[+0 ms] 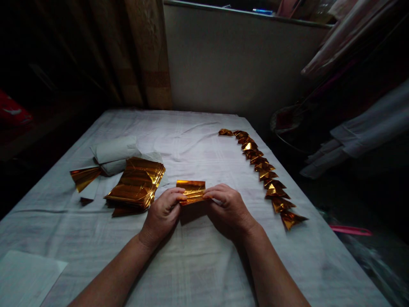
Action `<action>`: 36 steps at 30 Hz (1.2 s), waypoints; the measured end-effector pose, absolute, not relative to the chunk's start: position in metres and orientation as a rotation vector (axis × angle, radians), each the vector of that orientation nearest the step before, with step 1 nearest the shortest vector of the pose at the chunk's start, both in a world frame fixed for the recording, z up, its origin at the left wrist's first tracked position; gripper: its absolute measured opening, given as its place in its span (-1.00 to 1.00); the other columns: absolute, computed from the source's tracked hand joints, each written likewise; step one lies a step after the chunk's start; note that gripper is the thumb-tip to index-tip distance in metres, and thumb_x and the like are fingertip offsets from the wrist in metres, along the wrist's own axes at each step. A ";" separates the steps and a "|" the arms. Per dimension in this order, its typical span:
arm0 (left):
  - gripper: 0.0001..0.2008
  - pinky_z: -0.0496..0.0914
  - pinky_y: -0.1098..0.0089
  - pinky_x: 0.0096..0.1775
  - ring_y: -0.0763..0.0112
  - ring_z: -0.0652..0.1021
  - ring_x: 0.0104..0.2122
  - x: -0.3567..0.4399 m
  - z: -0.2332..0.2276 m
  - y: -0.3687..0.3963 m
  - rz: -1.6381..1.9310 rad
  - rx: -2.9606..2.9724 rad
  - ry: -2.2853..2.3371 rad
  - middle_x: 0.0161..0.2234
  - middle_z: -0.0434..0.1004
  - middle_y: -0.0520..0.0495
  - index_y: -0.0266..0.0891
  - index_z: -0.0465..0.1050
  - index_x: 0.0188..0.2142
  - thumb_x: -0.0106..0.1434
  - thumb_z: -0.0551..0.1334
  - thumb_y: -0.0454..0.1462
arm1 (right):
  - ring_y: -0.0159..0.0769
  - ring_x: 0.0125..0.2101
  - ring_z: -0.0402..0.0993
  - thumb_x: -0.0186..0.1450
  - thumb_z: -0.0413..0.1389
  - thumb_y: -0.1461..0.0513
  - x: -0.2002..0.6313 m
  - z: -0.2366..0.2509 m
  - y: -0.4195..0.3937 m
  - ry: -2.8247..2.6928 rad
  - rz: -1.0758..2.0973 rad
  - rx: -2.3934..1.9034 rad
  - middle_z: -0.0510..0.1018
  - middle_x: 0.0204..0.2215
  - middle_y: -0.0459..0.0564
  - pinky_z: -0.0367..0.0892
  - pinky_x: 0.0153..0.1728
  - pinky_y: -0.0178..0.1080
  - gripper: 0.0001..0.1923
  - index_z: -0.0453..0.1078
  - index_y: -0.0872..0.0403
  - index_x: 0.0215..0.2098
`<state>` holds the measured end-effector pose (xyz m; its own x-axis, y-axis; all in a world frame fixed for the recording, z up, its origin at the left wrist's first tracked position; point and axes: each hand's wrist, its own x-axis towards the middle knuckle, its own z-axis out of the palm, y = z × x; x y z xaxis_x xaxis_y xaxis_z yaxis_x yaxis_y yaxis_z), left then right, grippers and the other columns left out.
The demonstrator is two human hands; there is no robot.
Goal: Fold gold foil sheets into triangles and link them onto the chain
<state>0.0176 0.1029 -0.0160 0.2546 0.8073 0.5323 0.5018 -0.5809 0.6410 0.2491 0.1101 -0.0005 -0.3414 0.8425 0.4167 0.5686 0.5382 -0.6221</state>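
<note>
A small gold foil sheet (191,190), partly folded, is pinched between both hands above a table covered in white cloth (198,256). My left hand (162,212) grips its left edge with thumb and fingers. My right hand (227,207) grips its right edge the same way. Left of the hands lies a stack of flat gold foil sheets (138,184). To the right, a curved row of several folded gold foil pieces (262,171) runs from mid-table toward the near right edge.
A white paper roll (115,153) and a loose fanned gold piece (84,176) lie at the left. A white sheet (27,277) rests at the near left corner. A curtain hangs behind the table; clothes and a fan stand at the right.
</note>
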 end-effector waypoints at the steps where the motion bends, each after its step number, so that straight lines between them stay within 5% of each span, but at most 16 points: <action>1: -0.76 0.50 0.34 -0.06 0.37 0.59 -0.11 0.017 -0.016 0.103 1.235 2.196 1.196 -0.11 0.58 -0.09 -0.16 0.47 -0.19 0.25 0.12 -0.45 | -0.28 -0.25 0.54 0.24 0.17 0.37 0.249 0.000 0.110 -2.052 0.477 -1.126 0.66 -0.26 -0.07 0.43 -0.18 -0.21 -0.79 0.56 -0.06 -0.27; 6: -0.82 0.45 0.18 0.05 0.30 0.59 -0.08 0.013 -0.015 0.104 1.025 2.334 1.168 -0.09 0.59 -0.11 -0.15 0.51 -0.19 0.27 0.18 -0.39 | -0.25 -0.26 0.51 0.19 0.18 0.40 0.247 0.001 0.111 -2.231 0.369 -1.143 0.66 -0.25 -0.06 0.40 -0.18 -0.19 -0.78 0.56 -0.03 -0.30; 13: -0.91 0.11 -0.24 0.23 0.02 0.42 0.15 0.013 -0.012 0.099 0.821 2.475 1.310 -0.03 0.60 -0.07 -0.06 0.58 -0.27 0.20 0.33 -0.25 | -0.28 -0.25 0.53 0.14 0.20 0.41 0.249 -0.002 0.108 -2.252 0.507 -1.252 0.65 -0.27 -0.08 0.39 -0.18 -0.23 -0.77 0.58 -0.04 -0.34; 26: -0.91 0.13 -0.25 0.22 -0.01 0.43 0.15 0.014 -0.018 0.100 0.810 2.383 1.406 -0.02 0.60 -0.10 -0.15 0.53 -0.36 0.24 0.27 -0.22 | -0.31 -0.31 0.45 0.26 0.23 0.24 0.252 -0.003 0.112 -2.218 0.525 -1.391 0.56 -0.35 -0.07 0.31 -0.26 -0.26 -0.95 0.54 0.00 -0.37; 36: -0.86 0.16 -0.19 0.23 -0.01 0.43 0.15 0.016 -0.022 0.100 0.830 2.328 1.491 0.01 0.58 -0.12 -0.17 0.45 -0.44 0.22 0.26 -0.20 | -0.27 -0.32 0.40 0.24 0.22 0.23 0.246 -0.008 0.113 -2.148 0.379 -1.508 0.48 -0.40 -0.07 0.25 -0.28 -0.24 -0.88 0.41 0.02 -0.46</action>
